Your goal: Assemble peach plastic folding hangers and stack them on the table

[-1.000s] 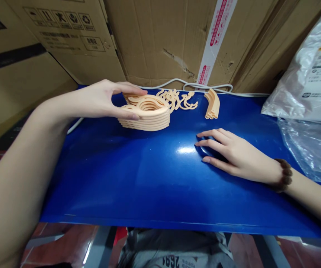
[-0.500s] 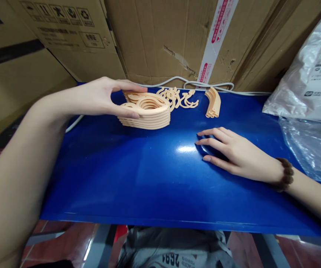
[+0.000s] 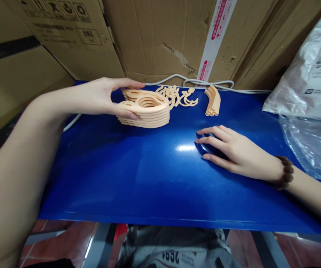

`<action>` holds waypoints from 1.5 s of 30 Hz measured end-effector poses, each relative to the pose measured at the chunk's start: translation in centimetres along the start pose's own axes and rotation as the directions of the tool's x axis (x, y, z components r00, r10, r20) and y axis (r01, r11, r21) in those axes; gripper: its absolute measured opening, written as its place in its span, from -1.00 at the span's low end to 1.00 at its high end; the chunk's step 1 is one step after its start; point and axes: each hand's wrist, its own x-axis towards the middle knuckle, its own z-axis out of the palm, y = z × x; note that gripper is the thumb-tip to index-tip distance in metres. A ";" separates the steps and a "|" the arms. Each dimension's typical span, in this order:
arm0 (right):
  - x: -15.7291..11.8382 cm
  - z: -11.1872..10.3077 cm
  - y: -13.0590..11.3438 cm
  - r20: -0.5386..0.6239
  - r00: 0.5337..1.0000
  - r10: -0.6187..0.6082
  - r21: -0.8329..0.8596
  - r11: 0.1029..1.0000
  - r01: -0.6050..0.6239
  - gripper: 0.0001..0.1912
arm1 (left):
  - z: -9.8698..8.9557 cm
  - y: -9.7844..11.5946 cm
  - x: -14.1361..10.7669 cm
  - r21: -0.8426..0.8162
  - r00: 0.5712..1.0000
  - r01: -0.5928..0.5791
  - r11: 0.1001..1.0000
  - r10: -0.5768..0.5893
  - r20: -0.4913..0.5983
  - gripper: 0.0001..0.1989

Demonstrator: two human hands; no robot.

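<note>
My left hand [image 3: 104, 97] grips the left end of a stack of cream plastic pieces [image 3: 149, 111], with the thumb on the near side and a finger over the far side. Just right of the stack lies a tangle of small cream hooks [image 3: 177, 96]. Farther right, a bundle of curved cream pieces [image 3: 212, 100] rests on the blue table [image 3: 127, 178]. My right hand [image 3: 230, 150] rests on the table at the right with its fingers apart and nothing in them; a brown fuzzy band circles the wrist.
Cardboard boxes [image 3: 154, 41] stand along the back of the table. A white cable [image 3: 174, 77] runs along the back edge. Clear plastic packaging with labels [image 3: 313, 74] lies at the right. My lap in grey cloth [image 3: 174, 245] shows below the front edge.
The view has shifted very slightly. Both hands stay nearly where they were, and my left hand still grips the stack.
</note>
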 end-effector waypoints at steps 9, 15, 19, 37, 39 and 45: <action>0.0 0.1 0.2 -0.003 1.000 -0.019 -0.020 1.000 0.019 -0.61 | 0.0 0.1 -0.1 -0.001 1.000 0.004 1.000 -0.004 -0.001 -0.06; 0.0 0.0 0.1 0.003 1.000 -0.012 -0.012 1.000 0.012 -0.61 | -0.7 1.2 -0.5 -0.030 0.998 -0.048 0.998 0.047 -0.032 -0.02; 0.0 0.0 0.1 0.009 1.000 -0.009 -0.014 1.000 0.010 -0.61 | 0.6 5.6 -1.2 0.161 0.909 -0.161 0.974 0.210 -0.360 -0.24; 0.2 -0.2 0.2 0.012 1.000 -0.004 0.009 1.000 0.004 -0.59 | 11.2 9.5 -2.0 0.294 0.879 -0.476 0.829 0.436 0.194 -0.35; 0.2 -0.3 0.2 0.011 1.000 0.001 0.028 1.000 -0.001 -0.58 | 11.1 9.6 -2.1 0.299 0.882 -0.470 0.830 0.430 0.194 -0.36; 0.5 -0.5 0.4 0.022 0.999 0.038 0.068 0.997 -0.040 -0.57 | 11.2 9.7 -2.1 0.306 0.886 -0.463 0.832 0.420 0.198 -0.36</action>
